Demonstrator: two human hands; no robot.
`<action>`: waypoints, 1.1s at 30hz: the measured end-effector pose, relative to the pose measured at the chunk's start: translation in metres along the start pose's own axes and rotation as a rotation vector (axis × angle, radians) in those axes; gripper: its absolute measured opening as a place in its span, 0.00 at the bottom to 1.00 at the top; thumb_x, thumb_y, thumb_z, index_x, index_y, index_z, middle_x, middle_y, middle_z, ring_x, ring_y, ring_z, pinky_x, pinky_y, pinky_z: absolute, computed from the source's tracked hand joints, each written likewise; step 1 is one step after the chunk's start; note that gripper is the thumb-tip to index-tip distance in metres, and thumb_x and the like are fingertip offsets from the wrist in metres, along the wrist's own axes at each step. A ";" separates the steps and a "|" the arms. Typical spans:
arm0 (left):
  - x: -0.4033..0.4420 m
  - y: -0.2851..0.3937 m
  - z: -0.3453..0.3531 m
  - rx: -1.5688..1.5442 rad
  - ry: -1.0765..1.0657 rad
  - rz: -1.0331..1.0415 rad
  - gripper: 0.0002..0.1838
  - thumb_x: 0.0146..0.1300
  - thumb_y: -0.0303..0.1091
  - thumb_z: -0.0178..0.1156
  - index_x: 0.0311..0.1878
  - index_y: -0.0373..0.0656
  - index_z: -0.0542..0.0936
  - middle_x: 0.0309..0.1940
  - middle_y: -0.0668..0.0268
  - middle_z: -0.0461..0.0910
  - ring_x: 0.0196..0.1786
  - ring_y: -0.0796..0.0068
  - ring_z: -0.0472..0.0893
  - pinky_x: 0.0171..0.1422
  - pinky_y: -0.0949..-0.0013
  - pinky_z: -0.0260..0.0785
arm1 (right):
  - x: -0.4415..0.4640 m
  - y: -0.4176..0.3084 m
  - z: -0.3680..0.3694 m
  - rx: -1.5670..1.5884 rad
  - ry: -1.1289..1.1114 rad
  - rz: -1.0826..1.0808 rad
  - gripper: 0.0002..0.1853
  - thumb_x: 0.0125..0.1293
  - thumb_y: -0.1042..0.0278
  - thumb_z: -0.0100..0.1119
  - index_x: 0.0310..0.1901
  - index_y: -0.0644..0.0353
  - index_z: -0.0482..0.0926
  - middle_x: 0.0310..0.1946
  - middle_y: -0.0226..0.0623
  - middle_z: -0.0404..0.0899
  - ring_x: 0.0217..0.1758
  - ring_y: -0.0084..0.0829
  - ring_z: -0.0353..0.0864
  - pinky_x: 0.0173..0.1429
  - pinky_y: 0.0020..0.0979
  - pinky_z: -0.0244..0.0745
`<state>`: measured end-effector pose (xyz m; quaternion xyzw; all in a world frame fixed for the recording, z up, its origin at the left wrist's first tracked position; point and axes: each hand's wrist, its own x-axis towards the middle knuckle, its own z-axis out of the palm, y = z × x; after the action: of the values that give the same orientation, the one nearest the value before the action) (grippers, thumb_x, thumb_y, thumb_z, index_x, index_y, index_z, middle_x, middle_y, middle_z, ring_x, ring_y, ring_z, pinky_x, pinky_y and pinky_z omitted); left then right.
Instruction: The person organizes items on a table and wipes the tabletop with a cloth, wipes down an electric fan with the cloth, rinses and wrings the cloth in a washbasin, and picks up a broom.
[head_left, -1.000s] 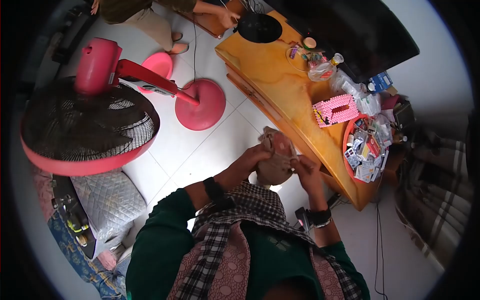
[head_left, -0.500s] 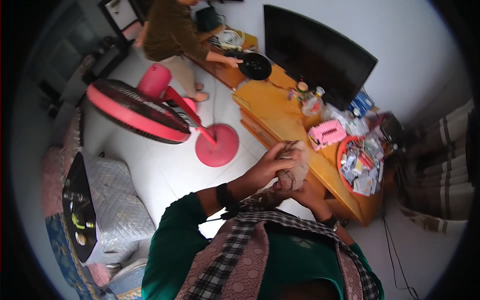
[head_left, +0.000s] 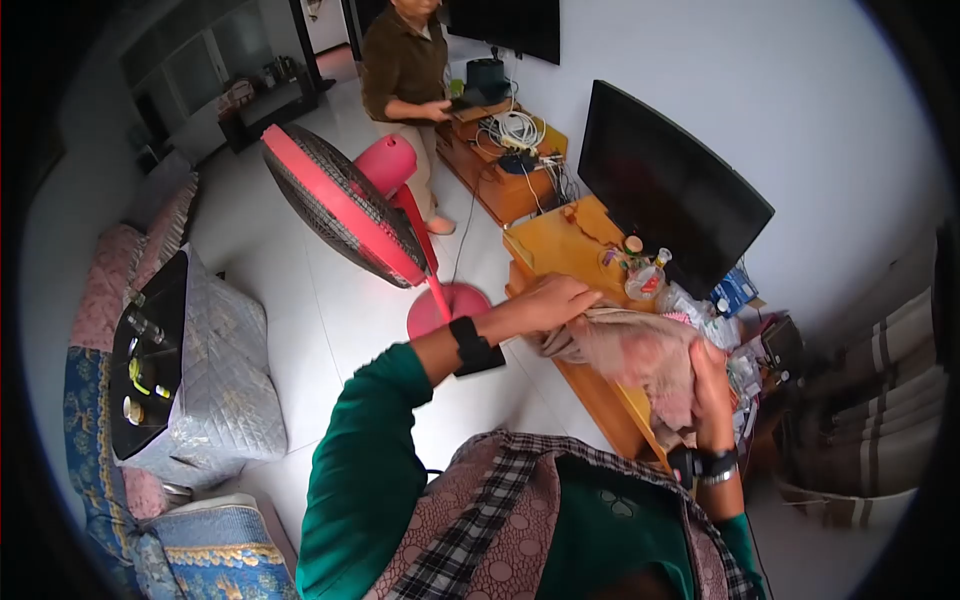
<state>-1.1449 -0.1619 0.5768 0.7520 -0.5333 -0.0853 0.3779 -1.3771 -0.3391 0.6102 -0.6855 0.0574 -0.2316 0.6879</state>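
Spreading the pinkish-beige cloth (head_left: pixel 640 350) well calls for an even pull: the left hand (head_left: pixel 553 303) is clamped on its near-left end, the right hand (head_left: pixel 712 395) on the opposite one, fingertips partly hidden, with the fabric rumpled between them. Just beyond the hands, the wooden cabinet (head_left: pixel 560 235) bears plastic bags (head_left: pixel 700 312), so loose folds are best kept gathered. Beyond the left hand stands a pink pedestal fan (head_left: pixel 342 198).

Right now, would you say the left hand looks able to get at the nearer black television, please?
Probably not: the left hand holds one side of the cloth, and the wooden cabinet top, with small items on it, lies between that hand and the television.
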 end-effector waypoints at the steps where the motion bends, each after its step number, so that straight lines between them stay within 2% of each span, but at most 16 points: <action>1: 0.004 -0.004 -0.001 0.257 0.025 0.054 0.19 0.67 0.50 0.51 0.35 0.41 0.77 0.30 0.61 0.75 0.35 0.65 0.78 0.40 0.58 0.69 | 0.009 0.006 0.001 0.219 0.049 0.167 0.21 0.68 0.54 0.54 0.47 0.69 0.78 0.41 0.34 0.80 0.43 0.24 0.78 0.49 0.27 0.72; 3: -0.002 -0.017 0.004 -0.043 0.020 -0.043 0.14 0.66 0.43 0.55 0.45 0.43 0.75 0.40 0.63 0.74 0.43 0.67 0.76 0.50 0.66 0.67 | 0.022 0.000 0.000 0.126 -0.007 -0.043 0.30 0.65 0.45 0.55 0.50 0.70 0.75 0.45 0.35 0.79 0.47 0.25 0.77 0.55 0.27 0.70; 7: -0.025 0.014 0.016 -0.734 0.046 -0.014 0.21 0.59 0.36 0.63 0.54 0.41 0.73 0.46 0.66 0.75 0.50 0.73 0.74 0.58 0.66 0.66 | 0.057 -0.071 0.020 -0.076 -0.274 -0.401 0.40 0.65 0.36 0.48 0.61 0.70 0.64 0.56 0.44 0.73 0.56 0.33 0.74 0.60 0.34 0.69; 9: -0.025 0.053 0.011 -0.924 0.047 0.083 0.24 0.57 0.34 0.65 0.56 0.39 0.71 0.48 0.67 0.75 0.52 0.76 0.73 0.60 0.67 0.65 | 0.075 -0.100 0.055 0.054 -0.183 -0.398 0.41 0.66 0.34 0.43 0.61 0.71 0.64 0.56 0.46 0.72 0.56 0.36 0.74 0.60 0.36 0.69; 11: -0.016 0.083 0.006 -0.772 0.117 0.243 0.25 0.55 0.32 0.66 0.55 0.38 0.71 0.49 0.66 0.75 0.54 0.78 0.73 0.60 0.70 0.65 | 0.112 -0.109 0.079 0.600 -0.197 -0.259 0.42 0.67 0.33 0.40 0.62 0.70 0.62 0.57 0.47 0.71 0.57 0.39 0.73 0.62 0.38 0.68; 13: -0.019 0.085 0.000 -0.914 -0.169 0.033 0.27 0.56 0.31 0.65 0.58 0.37 0.69 0.50 0.65 0.75 0.54 0.79 0.73 0.58 0.71 0.66 | 0.148 -0.120 0.104 0.798 -0.373 -0.332 0.41 0.67 0.34 0.39 0.64 0.70 0.61 0.59 0.48 0.69 0.59 0.40 0.72 0.63 0.39 0.67; 14: -0.016 0.086 0.000 -0.969 -0.021 0.062 0.27 0.58 0.28 0.63 0.60 0.37 0.67 0.51 0.64 0.76 0.54 0.77 0.74 0.58 0.69 0.68 | 0.162 -0.115 0.114 0.816 -0.419 -0.380 0.39 0.68 0.36 0.40 0.64 0.69 0.61 0.59 0.47 0.69 0.59 0.39 0.72 0.63 0.39 0.66; 16: -0.013 0.069 -0.003 -1.049 0.139 -0.024 0.25 0.60 0.27 0.61 0.61 0.37 0.67 0.51 0.64 0.76 0.53 0.76 0.75 0.58 0.69 0.68 | 0.193 -0.086 0.124 0.750 -0.389 -0.457 0.37 0.68 0.40 0.43 0.65 0.67 0.59 0.61 0.46 0.68 0.62 0.39 0.69 0.67 0.40 0.63; 21: -0.031 -0.036 -0.019 -1.329 0.643 -0.440 0.27 0.66 0.29 0.52 0.67 0.38 0.59 0.54 0.60 0.73 0.56 0.69 0.75 0.60 0.67 0.68 | 0.195 0.112 0.129 0.643 -0.152 0.077 0.36 0.68 0.45 0.49 0.68 0.60 0.56 0.65 0.39 0.63 0.68 0.35 0.62 0.69 0.37 0.58; 23: -0.023 -0.057 -0.034 -1.340 0.585 -0.439 0.26 0.67 0.32 0.53 0.66 0.38 0.59 0.50 0.62 0.74 0.52 0.70 0.76 0.55 0.68 0.72 | 0.175 0.215 0.142 0.187 -0.407 -0.054 0.41 0.55 0.58 0.67 0.67 0.65 0.58 0.65 0.40 0.62 0.70 0.33 0.58 0.69 0.36 0.58; 25: -0.021 -0.081 -0.040 -1.728 0.209 -0.695 0.26 0.67 0.35 0.54 0.65 0.40 0.60 0.49 0.63 0.74 0.49 0.74 0.77 0.53 0.68 0.72 | 0.179 0.142 0.171 -0.021 -0.429 -0.053 0.41 0.50 0.66 0.71 0.64 0.67 0.62 0.63 0.41 0.64 0.67 0.33 0.62 0.67 0.35 0.61; 26: -0.020 -0.091 -0.048 -1.321 0.109 -0.777 0.27 0.64 0.37 0.58 0.64 0.42 0.62 0.54 0.58 0.71 0.55 0.71 0.75 0.56 0.66 0.70 | 0.191 0.143 0.174 0.027 -0.340 0.016 0.37 0.50 0.68 0.70 0.62 0.67 0.65 0.62 0.41 0.66 0.65 0.33 0.65 0.66 0.34 0.62; 27: -0.022 -0.085 -0.069 -1.320 0.115 -0.788 0.27 0.64 0.37 0.58 0.64 0.42 0.62 0.54 0.58 0.71 0.55 0.71 0.75 0.56 0.66 0.70 | 0.201 0.147 0.177 0.075 -0.249 0.089 0.34 0.50 0.71 0.69 0.60 0.66 0.67 0.60 0.41 0.68 0.63 0.33 0.68 0.65 0.33 0.64; 29: -0.034 -0.039 -0.137 -0.149 -0.012 -0.005 0.29 0.59 0.38 0.63 0.63 0.42 0.66 0.61 0.51 0.67 0.62 0.60 0.71 0.62 0.60 0.66 | 0.240 0.148 0.178 0.436 -0.196 0.237 0.28 0.52 0.74 0.67 0.56 0.66 0.71 0.57 0.40 0.72 0.59 0.31 0.73 0.63 0.33 0.68; 32: -0.071 -0.012 -0.227 0.429 0.438 0.036 0.32 0.56 0.38 0.64 0.65 0.39 0.68 0.66 0.45 0.61 0.68 0.44 0.62 0.70 0.48 0.53 | 0.307 0.110 0.209 0.431 -0.081 0.274 0.25 0.55 0.74 0.65 0.55 0.66 0.72 0.58 0.40 0.72 0.59 0.32 0.73 0.62 0.37 0.69; 33: -0.084 -0.018 -0.250 0.688 0.734 -0.023 0.30 0.60 0.35 0.59 0.65 0.36 0.66 0.65 0.47 0.64 0.69 0.48 0.62 0.72 0.51 0.50 | 0.322 0.101 0.237 0.342 -0.168 -0.040 0.23 0.55 0.72 0.65 0.53 0.65 0.74 0.57 0.42 0.73 0.58 0.36 0.74 0.61 0.40 0.69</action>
<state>-1.0336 0.0334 0.7166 0.8193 -0.3540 0.3613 0.2701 -0.9736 -0.2544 0.6013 -0.5766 -0.0543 -0.1936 0.7919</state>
